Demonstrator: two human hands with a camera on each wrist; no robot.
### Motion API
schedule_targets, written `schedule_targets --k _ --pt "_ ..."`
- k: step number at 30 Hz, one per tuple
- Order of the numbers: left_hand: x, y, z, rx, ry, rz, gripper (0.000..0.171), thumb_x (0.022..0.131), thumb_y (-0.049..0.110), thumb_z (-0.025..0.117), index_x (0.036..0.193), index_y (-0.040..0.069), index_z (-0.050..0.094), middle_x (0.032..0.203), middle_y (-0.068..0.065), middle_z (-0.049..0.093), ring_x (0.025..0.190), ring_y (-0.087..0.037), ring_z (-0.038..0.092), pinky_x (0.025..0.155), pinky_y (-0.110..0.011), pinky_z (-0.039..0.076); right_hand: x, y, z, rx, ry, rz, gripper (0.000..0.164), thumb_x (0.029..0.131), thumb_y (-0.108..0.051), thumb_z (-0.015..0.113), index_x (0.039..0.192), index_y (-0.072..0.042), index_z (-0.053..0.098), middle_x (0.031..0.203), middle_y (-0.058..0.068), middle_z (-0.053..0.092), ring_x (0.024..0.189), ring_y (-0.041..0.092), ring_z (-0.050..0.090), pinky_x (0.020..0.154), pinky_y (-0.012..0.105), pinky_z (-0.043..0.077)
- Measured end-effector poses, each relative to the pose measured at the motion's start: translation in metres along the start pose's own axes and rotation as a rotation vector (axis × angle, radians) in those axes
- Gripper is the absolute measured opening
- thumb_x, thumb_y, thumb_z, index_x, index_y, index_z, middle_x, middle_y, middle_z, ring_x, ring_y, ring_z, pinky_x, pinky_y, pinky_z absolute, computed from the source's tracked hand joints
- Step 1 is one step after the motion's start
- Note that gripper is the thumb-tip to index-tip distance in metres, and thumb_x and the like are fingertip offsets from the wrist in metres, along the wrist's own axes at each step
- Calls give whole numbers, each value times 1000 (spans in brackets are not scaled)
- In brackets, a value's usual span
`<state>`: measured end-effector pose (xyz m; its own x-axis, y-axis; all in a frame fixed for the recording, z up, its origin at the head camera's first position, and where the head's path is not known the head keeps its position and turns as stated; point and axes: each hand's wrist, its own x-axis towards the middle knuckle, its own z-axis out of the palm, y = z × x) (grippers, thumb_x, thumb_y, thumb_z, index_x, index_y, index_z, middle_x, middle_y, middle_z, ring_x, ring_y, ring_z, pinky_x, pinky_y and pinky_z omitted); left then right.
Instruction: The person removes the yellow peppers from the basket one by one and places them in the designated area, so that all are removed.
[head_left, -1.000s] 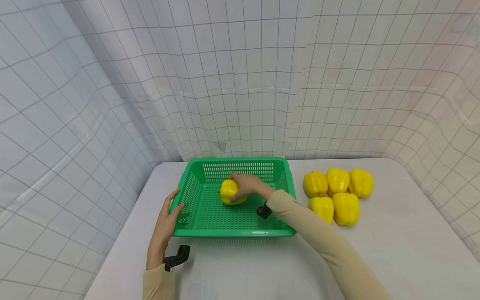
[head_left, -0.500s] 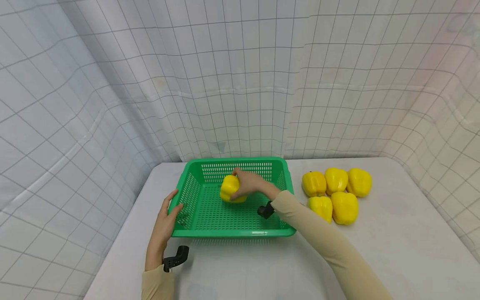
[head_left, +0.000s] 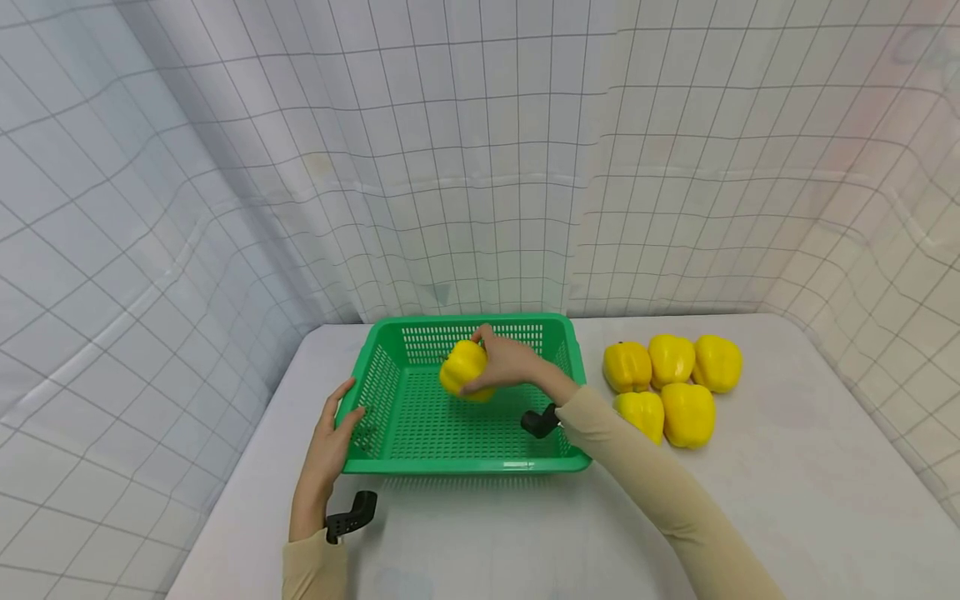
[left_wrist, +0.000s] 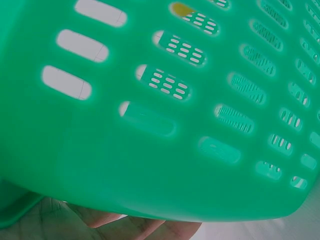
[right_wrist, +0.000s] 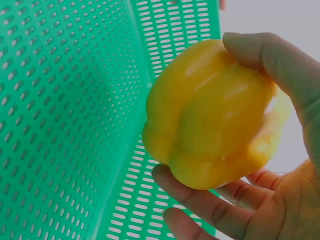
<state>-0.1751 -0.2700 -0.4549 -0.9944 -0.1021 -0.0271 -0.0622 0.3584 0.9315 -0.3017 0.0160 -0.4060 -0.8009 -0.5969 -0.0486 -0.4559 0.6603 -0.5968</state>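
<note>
My right hand (head_left: 512,364) holds a yellow bell pepper (head_left: 463,367) inside the green plastic basket (head_left: 467,467). In the right wrist view, the thumb lies on one side of the bell pepper (right_wrist: 210,115) and the fingers (right_wrist: 200,200) curl round the other, with the basket's slotted walls behind. At the basket's left rim my left hand (head_left: 329,442) grips the edge, its thumb over the rim. The left wrist view is filled by the basket's slotted wall (left_wrist: 100,150), and fingers (left_wrist: 145,227) show partly at its lower edge.
Several yellow bell peppers (head_left: 690,415) lie grouped on the white table (head_left: 787,483) to the right of the basket. A white sheet with a grid pattern (head_left: 480,167) hangs behind the table and along both sides.
My right hand has raised the bell pepper from low in the basket and tilted it. My left hand stays on the basket's rim, and the other peppers keep their places.
</note>
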Motion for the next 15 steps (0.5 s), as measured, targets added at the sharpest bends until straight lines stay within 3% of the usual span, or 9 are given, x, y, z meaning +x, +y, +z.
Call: schedule_targets --k 15 --pt "0 2 0 -2 -3 -8 58 102 33 42 153 27 16 157 -5 3 140 -35 1 102 -65 8 -34 -6 -20 89 176 56 86 68 -55 77 131 -13 37 114 8 56 82 20 56 66 33 46"
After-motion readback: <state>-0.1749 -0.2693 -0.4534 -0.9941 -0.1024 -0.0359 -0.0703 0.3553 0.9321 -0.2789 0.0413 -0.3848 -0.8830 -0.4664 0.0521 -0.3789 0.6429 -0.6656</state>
